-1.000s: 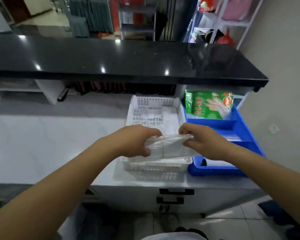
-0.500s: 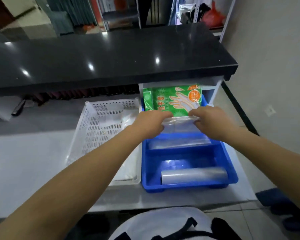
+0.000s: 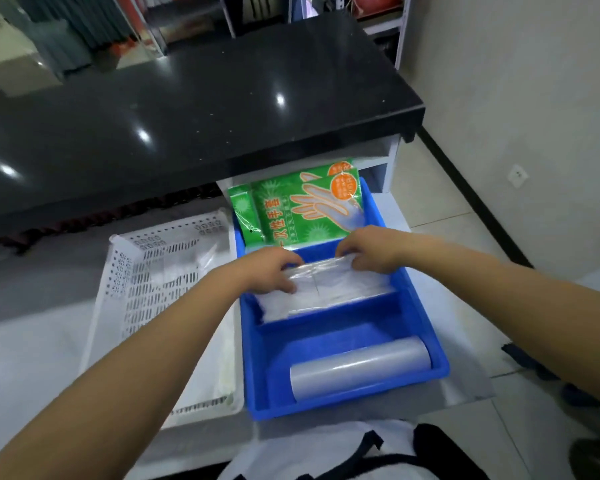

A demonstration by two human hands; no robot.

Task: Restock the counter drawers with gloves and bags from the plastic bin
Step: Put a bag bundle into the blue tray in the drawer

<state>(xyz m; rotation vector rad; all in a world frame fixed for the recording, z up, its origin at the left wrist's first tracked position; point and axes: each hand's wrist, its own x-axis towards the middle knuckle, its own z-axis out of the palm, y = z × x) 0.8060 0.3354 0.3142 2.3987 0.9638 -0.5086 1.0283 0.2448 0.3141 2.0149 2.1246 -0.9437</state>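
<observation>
A blue divided tray [image 3: 426, 327] sits on the white counter. Green glove packets [image 3: 302, 209] stand in its far compartment. My left hand [image 3: 267, 271] and my right hand [image 3: 368, 251] both grip a bundle of clear plastic bags [image 3: 333, 282], one at each end, and it rests low in the middle compartment. A roll of clear bags [image 3: 357, 372] lies in the near compartment. The white perforated plastic bin [image 3: 136, 285] stands just left of the tray, with a little clear plastic visible inside it.
A black glossy countertop [image 3: 187, 109] overhangs the far side of the tray and bin. The white counter surface [image 3: 28, 355] extends to the left. Tiled floor and a wall lie to the right.
Both hands carried the bag bundle from above the white bin over to the blue tray, then lowered it into the middle compartment. The view also swung right and downward.
</observation>
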